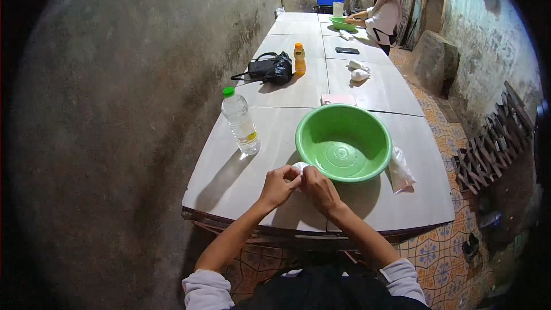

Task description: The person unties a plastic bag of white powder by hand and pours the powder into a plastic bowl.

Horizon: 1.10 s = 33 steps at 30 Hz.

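Note:
A small white bag (299, 167) is held between my left hand (277, 188) and my right hand (318, 189), both with fingers closed on it near the table's front; most of it is hidden by my fingers. Just beyond them is an empty green plastic basin (353, 152). A clear bottle with a green cap (240, 123) stands upright to the left. Right of the basin lies a filled white plastic bag (402, 172).
The tiled table (212, 189) holds a black bag (272, 69), orange-capped bottle (299, 60), pink item (338, 99), white bundles (359, 74) and phone (347, 51). A person (383, 17) works at a far basin (338, 26). Walls flank the table; wooden slats (493, 143) stand right.

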{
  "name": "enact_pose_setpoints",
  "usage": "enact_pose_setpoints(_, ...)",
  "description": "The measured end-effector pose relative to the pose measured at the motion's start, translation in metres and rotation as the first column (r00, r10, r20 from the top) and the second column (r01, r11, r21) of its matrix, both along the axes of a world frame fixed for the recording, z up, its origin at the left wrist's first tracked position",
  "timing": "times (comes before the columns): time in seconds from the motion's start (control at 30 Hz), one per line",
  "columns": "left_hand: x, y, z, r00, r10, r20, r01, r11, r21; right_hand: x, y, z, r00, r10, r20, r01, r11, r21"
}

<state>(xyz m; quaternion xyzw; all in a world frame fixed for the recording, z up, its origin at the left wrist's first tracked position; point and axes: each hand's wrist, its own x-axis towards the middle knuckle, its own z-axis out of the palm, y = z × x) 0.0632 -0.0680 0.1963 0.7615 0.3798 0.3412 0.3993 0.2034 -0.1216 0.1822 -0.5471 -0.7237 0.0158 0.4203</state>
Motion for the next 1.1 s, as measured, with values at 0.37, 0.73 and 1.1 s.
enact_pose_setpoints(0.37, -0.008, 0.009, 0.039, 0.942, -0.178, -0.284, 0.248, 0.941, 0.233, 0.009, 0.007, 0.005, 0.985, 0.151, 0.079, -0.152, 0.988, 0.007)
enact_pose_setpoints(0.73, -0.009, 0.032, 0.006, 0.895, -0.37, -0.248, 0.334, 0.926, -0.175, 0.013, 0.011, 0.009, 0.926, 0.234, 0.296, -0.275, 0.956, 0.105)
enact_pose_setpoints(1.1, 0.003, 0.017, -0.01, 0.922, -0.374, 0.098, 0.377, 0.811, -0.447, 0.025, 0.016, -0.027, 0.947, 0.316, -0.056, -0.297, 0.929, 0.223)
